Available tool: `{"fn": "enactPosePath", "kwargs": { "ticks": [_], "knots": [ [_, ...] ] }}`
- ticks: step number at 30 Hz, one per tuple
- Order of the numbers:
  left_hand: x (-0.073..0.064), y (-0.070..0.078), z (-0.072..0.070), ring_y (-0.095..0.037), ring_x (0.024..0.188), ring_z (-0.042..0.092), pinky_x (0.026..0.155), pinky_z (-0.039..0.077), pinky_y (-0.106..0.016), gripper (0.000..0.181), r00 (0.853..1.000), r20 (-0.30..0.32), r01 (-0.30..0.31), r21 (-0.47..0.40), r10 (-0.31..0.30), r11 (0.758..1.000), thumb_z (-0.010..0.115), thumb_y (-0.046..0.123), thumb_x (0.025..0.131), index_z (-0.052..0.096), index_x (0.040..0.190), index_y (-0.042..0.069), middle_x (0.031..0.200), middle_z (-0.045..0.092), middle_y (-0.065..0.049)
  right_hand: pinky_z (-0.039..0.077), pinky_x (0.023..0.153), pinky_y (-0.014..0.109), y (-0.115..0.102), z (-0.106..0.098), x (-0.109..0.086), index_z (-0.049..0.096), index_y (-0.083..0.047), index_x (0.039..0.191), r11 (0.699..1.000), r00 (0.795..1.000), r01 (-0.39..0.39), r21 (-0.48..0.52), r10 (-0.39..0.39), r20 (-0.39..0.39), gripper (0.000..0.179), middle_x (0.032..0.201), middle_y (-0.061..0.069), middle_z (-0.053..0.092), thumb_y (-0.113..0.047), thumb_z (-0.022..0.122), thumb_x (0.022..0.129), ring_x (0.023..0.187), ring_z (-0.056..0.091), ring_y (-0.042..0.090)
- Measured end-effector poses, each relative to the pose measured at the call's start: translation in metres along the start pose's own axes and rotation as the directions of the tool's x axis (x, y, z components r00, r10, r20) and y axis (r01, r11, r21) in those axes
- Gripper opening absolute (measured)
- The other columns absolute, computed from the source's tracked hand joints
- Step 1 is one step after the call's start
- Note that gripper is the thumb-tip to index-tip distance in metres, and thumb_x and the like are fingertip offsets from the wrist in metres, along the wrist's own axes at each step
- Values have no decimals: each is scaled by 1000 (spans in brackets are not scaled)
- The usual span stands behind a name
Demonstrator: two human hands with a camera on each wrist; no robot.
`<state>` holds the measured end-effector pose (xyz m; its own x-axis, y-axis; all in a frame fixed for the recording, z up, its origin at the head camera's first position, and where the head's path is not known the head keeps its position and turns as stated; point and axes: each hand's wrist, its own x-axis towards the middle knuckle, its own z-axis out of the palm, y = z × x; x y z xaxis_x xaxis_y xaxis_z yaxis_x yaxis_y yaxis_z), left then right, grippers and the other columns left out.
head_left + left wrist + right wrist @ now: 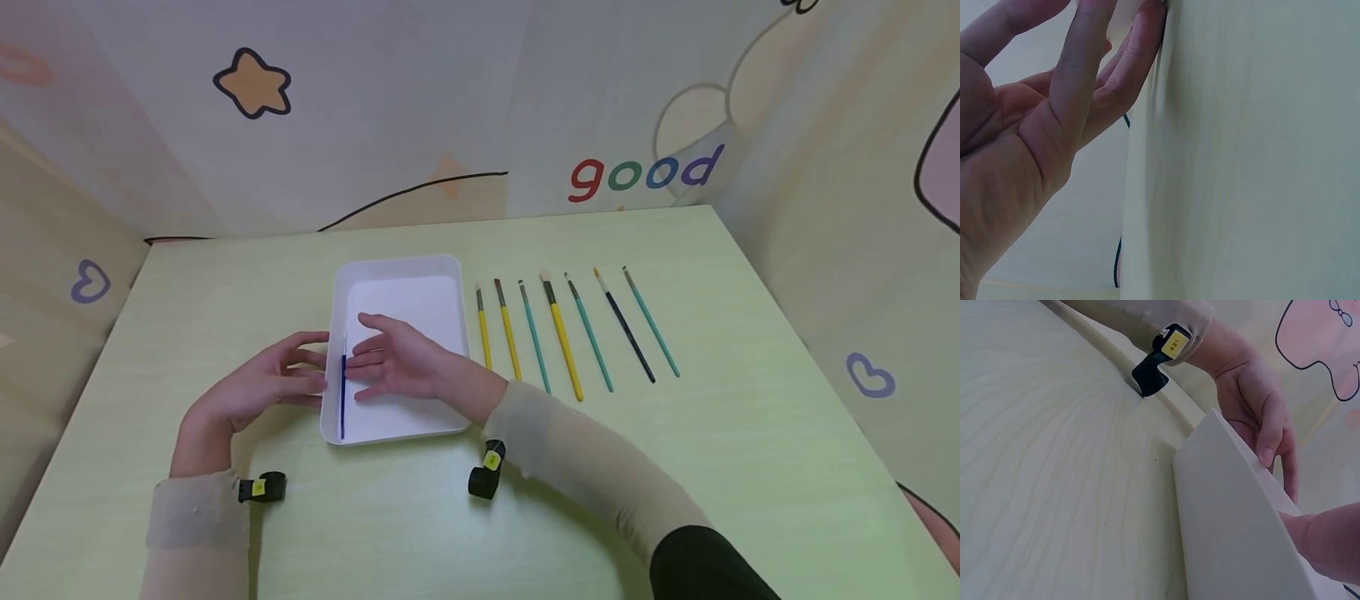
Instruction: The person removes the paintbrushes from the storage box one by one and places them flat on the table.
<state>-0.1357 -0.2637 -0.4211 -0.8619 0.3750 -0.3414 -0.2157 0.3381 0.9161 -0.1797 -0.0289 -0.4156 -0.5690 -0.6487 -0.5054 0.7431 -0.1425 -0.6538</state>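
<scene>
A white tray (pixel 408 296) lies on the table, and a slim dark blue paintbrush (pixel 342 400) lies lengthwise along its left inner side. My right hand (pixel 401 358) reaches over the tray with its fingers extended and spread. Its fingertips point left, right at the brush, and it grips nothing. From outside, my left hand (pixel 273 375) is at the tray's left wall with loosely bent fingers, the tips right at the rim. In the left wrist view that hand (pixel 1054 94) shows its palm side. The right wrist view has the tray's outer wall (pixel 1229 500) in front.
Several paintbrushes stand apart in a row right of the tray: yellow-handled ones such as the thick brush (pixel 562 337), teal ones such as the rightmost brush (pixel 651 321), and a dark-handled brush (pixel 626 329). A printed curtain (pixel 375 108) borders the table's (pixel 750 467) back.
</scene>
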Motion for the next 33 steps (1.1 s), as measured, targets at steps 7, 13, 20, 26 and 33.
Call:
{"fn": "enactPosePath", "kwargs": {
  "ticks": [7,13,20,26,33],
  "knots": [
    [0,0,0,-36,114,63,91,59,-40,74,1000,2,-10,-7,10,1000,69,11,97,28,159,8,144,46,-27,38,114,54,-1,-1,5,33,16,148,1000,1000,-6,-12,6,-18,78,144,31,49,-46,52,104,138,46,41],
    [-1,0,1,-35,116,63,91,58,-40,74,1000,4,-12,-3,12,1000,69,12,98,28,159,7,145,45,-27,41,113,50,0,-2,10,38,16,144,999,998,0,-49,-4,-63,67,135,30,57,-36,53,105,134,52,41],
    [0,-1,0,-35,115,63,91,59,-39,71,1000,4,-15,6,15,1000,68,10,98,30,158,7,142,46,-27,49,106,43,0,3,16,57,13,131,978,998,14,-209,-27,-60,36,113,20,67,-13,55,106,115,65,32],
    [1,-1,-1,-35,115,63,91,59,-40,71,1000,7,-18,7,18,1000,68,10,98,30,158,7,142,47,-27,52,102,42,0,10,18,66,14,110,949,998,18,-315,-33,-44,21,90,14,66,-2,54,103,88,64,22],
    [1,-2,-1,-35,113,64,91,59,-39,70,1000,6,-14,13,14,1000,68,12,98,31,158,7,141,48,-27,62,72,35,-2,5,19,63,11,100,902,998,-7,-432,-19,-57,22,80,12,61,-8,53,105,71,60,19]
  ]
}}
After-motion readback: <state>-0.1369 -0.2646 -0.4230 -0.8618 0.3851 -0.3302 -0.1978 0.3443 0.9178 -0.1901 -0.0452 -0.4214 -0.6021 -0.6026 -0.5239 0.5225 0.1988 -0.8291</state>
